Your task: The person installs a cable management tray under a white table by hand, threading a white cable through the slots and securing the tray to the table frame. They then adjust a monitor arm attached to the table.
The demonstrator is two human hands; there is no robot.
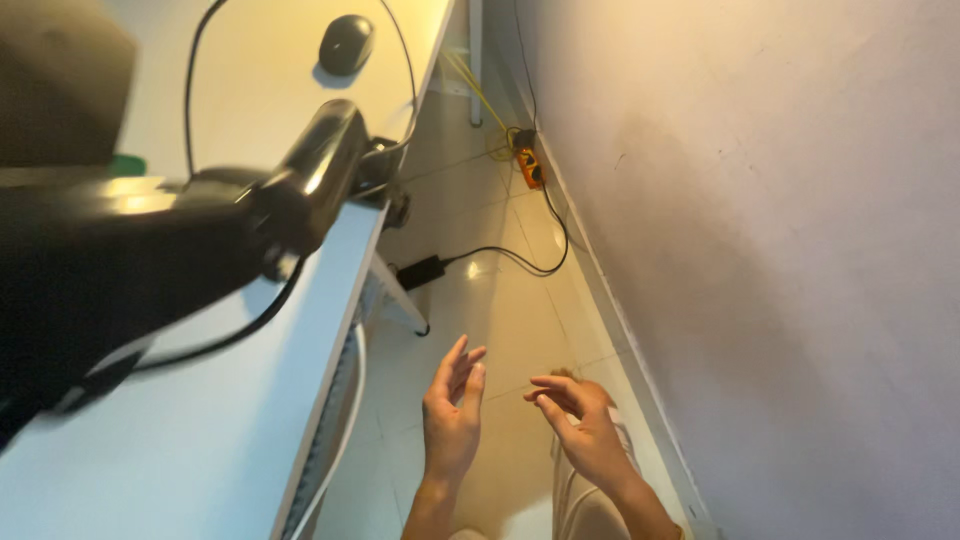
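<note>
Two bare hands hang in the air above the tiled floor (520,300), in the narrow gap between the worktop (200,440) and the pale wall (780,250). The left hand (450,415) is released, its fingers stretched out and close together, pointing away from the person, palm turned toward the other hand. The right hand (583,425) is also released, its fingers loosely curled and aimed across at the left one; the two are near each other but apart. Neither hand grasps or touches anything.

Nearest to them on the worktop side is a white cable (345,430) that droops along the worktop's edge, just beside the left hand's wrist. Farther along the floor lies a black power brick (421,270), with a black cord (530,262) looping from it toward the wall. Beyond that, close to the skirting, sits an orange power strip (529,167) among yellow wires (478,92).

On the worktop, well apart from the hands, a bulky black device (120,270) fills the near left, blurred, with a rounded black arm (320,170) jutting from it. A dark computer mouse (346,43) rests at the far end, and a thin black cable (190,90) runs across the pale surface.
</note>
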